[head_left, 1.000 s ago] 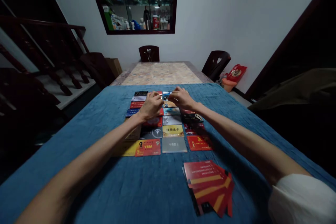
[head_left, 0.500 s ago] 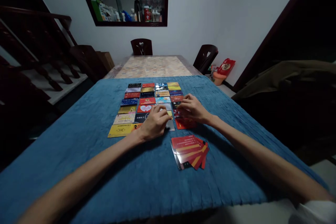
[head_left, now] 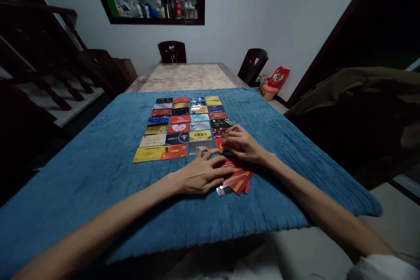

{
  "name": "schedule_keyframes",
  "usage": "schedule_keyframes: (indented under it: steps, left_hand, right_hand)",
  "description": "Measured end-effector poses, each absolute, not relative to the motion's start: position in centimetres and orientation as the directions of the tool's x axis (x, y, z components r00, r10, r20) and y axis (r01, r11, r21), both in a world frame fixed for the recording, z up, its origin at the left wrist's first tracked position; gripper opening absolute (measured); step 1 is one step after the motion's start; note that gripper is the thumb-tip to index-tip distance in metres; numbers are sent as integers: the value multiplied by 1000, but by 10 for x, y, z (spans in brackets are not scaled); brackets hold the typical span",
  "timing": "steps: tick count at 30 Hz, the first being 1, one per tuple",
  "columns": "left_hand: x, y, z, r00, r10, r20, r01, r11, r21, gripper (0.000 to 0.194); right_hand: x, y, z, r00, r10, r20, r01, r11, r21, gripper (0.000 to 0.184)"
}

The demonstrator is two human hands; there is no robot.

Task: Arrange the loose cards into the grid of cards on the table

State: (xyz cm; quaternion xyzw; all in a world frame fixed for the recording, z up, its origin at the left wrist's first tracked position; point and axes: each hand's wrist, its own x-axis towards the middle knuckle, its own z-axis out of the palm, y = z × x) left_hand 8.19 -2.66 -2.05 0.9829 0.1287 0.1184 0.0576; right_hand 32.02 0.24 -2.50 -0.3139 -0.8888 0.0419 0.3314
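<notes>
My left hand (head_left: 205,170) lies palm down with its fingers stretched out and apart. Its fingertips rest over a fan of red cards (head_left: 241,178) near the front of the rows. Just above the fan, my right hand (head_left: 242,143) has its fingers bent and drawn together beside a red card (head_left: 219,143) at the near end of the right column. Whatever its fingertips pinch is hidden. Plastic cards stand in four columns on the blue cloth (head_left: 108,175), among them a grey card (head_left: 198,147), a gold card (head_left: 200,135) and an orange card (head_left: 174,151).
Beyond the cloth the bare patterned tabletop (head_left: 193,76) reaches toward a dark wooden chair (head_left: 172,52). Another chair (head_left: 252,65) is at the right side, with a red bag (head_left: 278,78) behind it. Dark cloth (head_left: 354,92) hangs at the right.
My left hand has moved right and nearer, from the rows onto the fanned cards, its fingers spreading. My right hand has come slightly closer. The camera view has shifted a little.
</notes>
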Motion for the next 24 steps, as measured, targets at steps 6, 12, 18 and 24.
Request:
schedule_keyframes:
  steps: [6, 12, 18, 24]
  left_hand:
    - [66, -25, -22, 911, 280, 301, 239, -957, 166, 29]
    - [51, -25, -17, 875, 314, 369, 241, -943, 230, 14]
    - [55, -26, -15, 849, 291, 441, 239, -956, 172, 22]
    - [66, -34, -13, 878, 285, 385, 248, -958, 144, 19]
  right_hand:
    - [321, -9, -19, -647, 608, 461, 501, 794, -344, 16]
    - [324, -14, -13, -724, 594, 351, 472, 797, -377, 15]
    - [328, -17, -9, -762, 617, 195, 539, 772, -337, 25]
    - [323, -26, -4, -764, 629, 143, 573, 764, -296, 30]
